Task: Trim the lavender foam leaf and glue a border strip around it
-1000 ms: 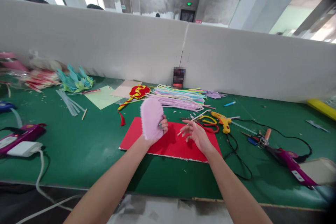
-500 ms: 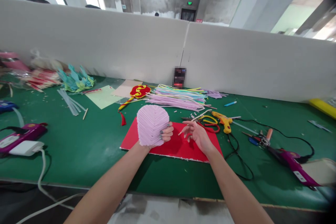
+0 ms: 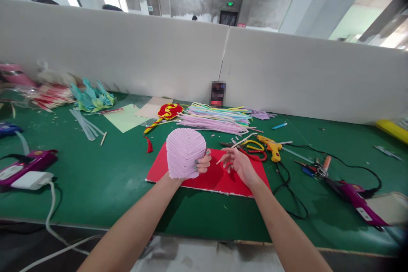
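Standing upright in the left hand point(image 3: 201, 164): pink leaf point(image 3: 185, 152), fuzzy, ribbed in chevrons, clasped at its lower right edge by curled fingers, raised over the near left part of the red sheet point(image 3: 212, 179).
Right hand point(image 3: 239, 165): empty, fingers loosely spread, just beside the leaf and apart from it, above the same sheet.
Sheet: flat on the green table point(image 3: 95, 178).
Behind it: pastel pipe cleaners point(image 3: 216, 120) in a heap; a red-and-yellow ornament point(image 3: 167, 111) to their left.
Right of the sheet: yellow glue gun point(image 3: 270, 146); well beyond it, purple glue gun point(image 3: 353, 195).
Far left: teal shapes point(image 3: 91, 97).
Back edge: white divider point(image 3: 127, 55).
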`<state>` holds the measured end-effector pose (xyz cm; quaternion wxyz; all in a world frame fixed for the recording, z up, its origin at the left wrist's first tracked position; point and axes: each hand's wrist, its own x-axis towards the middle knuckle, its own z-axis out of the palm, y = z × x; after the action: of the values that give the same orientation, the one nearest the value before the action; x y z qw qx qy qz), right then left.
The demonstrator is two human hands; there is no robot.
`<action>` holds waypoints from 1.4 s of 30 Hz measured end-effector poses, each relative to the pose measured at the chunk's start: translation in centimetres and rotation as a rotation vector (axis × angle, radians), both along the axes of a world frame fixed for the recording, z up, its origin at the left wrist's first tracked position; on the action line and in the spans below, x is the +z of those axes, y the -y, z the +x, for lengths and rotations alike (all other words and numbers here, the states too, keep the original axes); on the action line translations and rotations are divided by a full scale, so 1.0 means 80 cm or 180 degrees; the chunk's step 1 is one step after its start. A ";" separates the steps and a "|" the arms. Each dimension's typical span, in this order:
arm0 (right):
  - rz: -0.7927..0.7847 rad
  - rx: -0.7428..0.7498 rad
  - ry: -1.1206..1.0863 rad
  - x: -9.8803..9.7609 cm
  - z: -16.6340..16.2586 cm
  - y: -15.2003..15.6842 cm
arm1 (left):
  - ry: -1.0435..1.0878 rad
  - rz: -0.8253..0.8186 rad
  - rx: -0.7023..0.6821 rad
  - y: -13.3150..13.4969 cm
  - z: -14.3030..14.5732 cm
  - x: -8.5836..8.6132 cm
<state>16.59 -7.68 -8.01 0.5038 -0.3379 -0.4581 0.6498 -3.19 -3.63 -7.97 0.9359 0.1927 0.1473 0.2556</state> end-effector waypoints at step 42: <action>-0.0008 -0.0034 0.0146 0.003 0.001 0.001 | -0.0264 0.0178 0.0051 -0.016 -0.005 -0.029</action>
<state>16.65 -7.78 -7.78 0.4962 -0.3558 -0.4668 0.6397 -3.59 -2.33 -10.30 0.9211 0.2281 0.1803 0.2589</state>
